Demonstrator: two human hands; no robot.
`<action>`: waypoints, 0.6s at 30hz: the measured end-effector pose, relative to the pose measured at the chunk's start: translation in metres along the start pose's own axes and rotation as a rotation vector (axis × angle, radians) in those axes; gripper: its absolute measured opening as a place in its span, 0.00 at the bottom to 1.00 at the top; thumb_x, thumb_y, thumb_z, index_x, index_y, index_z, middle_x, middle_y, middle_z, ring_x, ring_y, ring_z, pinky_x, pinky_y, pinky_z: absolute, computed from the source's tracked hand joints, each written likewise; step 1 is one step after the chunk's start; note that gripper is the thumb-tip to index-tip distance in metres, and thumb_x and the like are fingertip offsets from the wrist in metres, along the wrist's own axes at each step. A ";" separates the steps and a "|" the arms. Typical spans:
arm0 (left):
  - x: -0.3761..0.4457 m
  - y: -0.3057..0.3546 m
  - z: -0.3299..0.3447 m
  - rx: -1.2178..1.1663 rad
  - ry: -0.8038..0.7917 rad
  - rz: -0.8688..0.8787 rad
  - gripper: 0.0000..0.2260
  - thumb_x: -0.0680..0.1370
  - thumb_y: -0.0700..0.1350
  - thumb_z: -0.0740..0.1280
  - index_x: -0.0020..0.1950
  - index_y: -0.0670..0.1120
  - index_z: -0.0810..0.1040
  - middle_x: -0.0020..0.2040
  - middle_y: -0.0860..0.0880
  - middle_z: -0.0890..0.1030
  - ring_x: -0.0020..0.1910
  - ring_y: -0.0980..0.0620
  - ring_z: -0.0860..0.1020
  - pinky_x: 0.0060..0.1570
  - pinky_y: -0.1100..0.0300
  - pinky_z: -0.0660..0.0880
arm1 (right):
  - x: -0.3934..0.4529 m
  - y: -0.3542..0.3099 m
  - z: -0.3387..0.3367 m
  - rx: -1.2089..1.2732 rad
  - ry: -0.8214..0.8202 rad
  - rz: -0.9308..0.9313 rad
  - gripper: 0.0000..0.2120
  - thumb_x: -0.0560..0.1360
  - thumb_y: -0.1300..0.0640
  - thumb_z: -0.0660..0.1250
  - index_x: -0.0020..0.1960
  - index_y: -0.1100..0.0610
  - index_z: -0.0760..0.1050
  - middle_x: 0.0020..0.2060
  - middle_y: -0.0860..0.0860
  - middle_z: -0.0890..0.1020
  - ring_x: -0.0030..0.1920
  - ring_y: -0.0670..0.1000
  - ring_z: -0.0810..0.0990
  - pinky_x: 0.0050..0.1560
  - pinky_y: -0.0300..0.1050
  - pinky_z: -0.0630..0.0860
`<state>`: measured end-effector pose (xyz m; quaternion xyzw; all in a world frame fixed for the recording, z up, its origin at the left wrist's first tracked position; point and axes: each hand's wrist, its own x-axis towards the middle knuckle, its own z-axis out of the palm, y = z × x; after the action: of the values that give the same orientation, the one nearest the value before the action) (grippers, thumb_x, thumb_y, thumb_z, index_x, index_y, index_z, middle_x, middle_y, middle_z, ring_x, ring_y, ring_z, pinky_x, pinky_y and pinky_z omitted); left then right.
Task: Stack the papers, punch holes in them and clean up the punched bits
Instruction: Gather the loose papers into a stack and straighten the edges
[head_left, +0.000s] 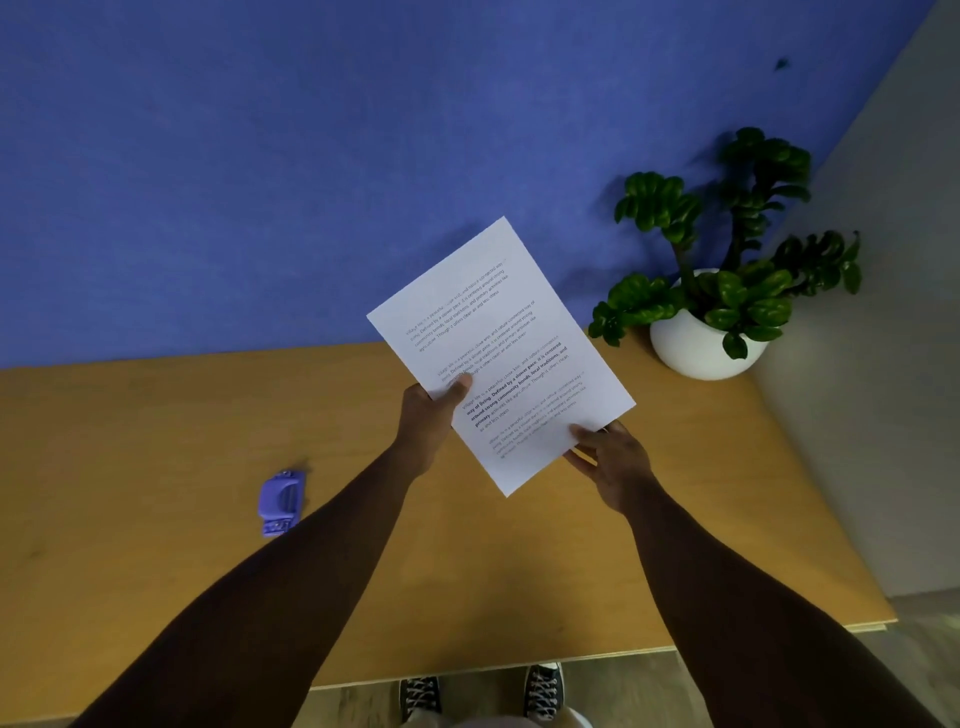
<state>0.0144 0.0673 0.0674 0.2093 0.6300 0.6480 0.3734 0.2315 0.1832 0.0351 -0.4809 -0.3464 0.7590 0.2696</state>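
White printed papers (498, 332) are held up in the air above the wooden table (156, 467), tilted with the top corner toward the blue wall. My left hand (431, 415) grips their left edge, thumb on the printed face. My right hand (608, 462) pinches the lower right edge. How many sheets are in the stack I cannot tell. A small purple hole punch (282, 502) lies on the table to the left of my left forearm, apart from both hands.
A green plant in a round white pot (701, 348) stands at the table's back right corner. A blue wall (311, 156) rises behind the table. The table's front edge is near my shoes (543, 691).
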 end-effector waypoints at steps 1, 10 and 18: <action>0.001 0.000 -0.004 0.018 0.003 -0.001 0.09 0.78 0.46 0.72 0.57 0.46 0.84 0.53 0.51 0.87 0.51 0.55 0.85 0.45 0.63 0.81 | 0.000 -0.001 -0.002 -0.002 0.021 -0.009 0.19 0.71 0.66 0.73 0.60 0.54 0.76 0.55 0.53 0.83 0.56 0.55 0.82 0.49 0.51 0.82; 0.008 -0.002 -0.024 0.131 -0.041 0.023 0.10 0.79 0.43 0.70 0.61 0.46 0.81 0.53 0.54 0.85 0.50 0.60 0.84 0.45 0.66 0.80 | -0.003 -0.003 -0.007 -0.228 0.128 -0.082 0.10 0.70 0.58 0.75 0.50 0.53 0.80 0.46 0.50 0.85 0.48 0.51 0.82 0.43 0.45 0.80; 0.001 -0.011 -0.022 0.206 -0.119 -0.065 0.11 0.80 0.45 0.69 0.62 0.46 0.81 0.54 0.51 0.85 0.49 0.56 0.84 0.42 0.64 0.81 | -0.004 -0.003 -0.003 -0.425 -0.032 -0.064 0.11 0.72 0.58 0.74 0.54 0.56 0.80 0.49 0.53 0.86 0.49 0.57 0.85 0.51 0.55 0.82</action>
<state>-0.0007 0.0528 0.0542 0.2640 0.6765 0.5538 0.4074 0.2357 0.1829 0.0382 -0.5037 -0.5181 0.6673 0.1807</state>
